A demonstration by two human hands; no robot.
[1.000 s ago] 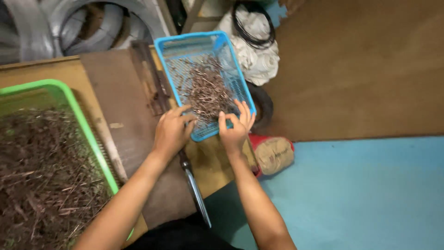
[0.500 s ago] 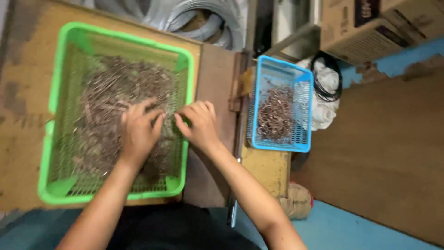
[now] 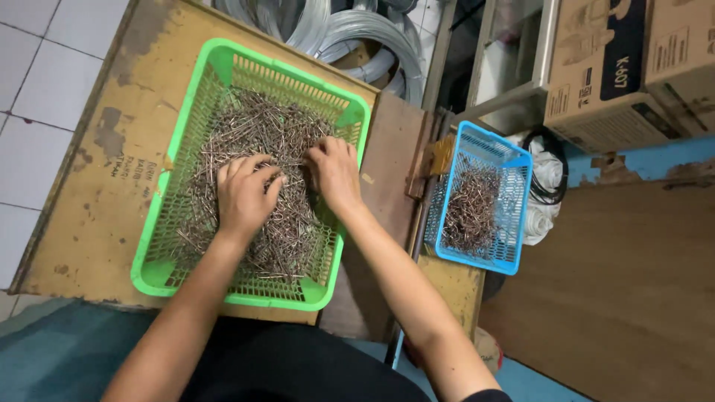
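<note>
A green plastic basket (image 3: 160,257) full of thin metal nails (image 3: 253,130) rests on a worn wooden board. Both of my hands are down in the nail pile. My left hand (image 3: 246,195) lies palm-down with fingers curled over the nails near the basket's middle. My right hand (image 3: 334,173) presses into the pile by the basket's right side, fingers bent into the nails. A smaller blue basket (image 3: 514,212) with a heap of nails (image 3: 471,210) sits off to the right, away from both hands.
Coils of grey wire (image 3: 350,33) lie behind the green basket. Cardboard boxes (image 3: 625,63) stand at the upper right. A black cable coil on a white bag (image 3: 550,182) sits beside the blue basket. White floor tiles (image 3: 37,82) show at the left.
Both hands left the blue basket and moved to the green basket, where they now dig into the nails. The view swung left, bringing the green basket to the centre.
</note>
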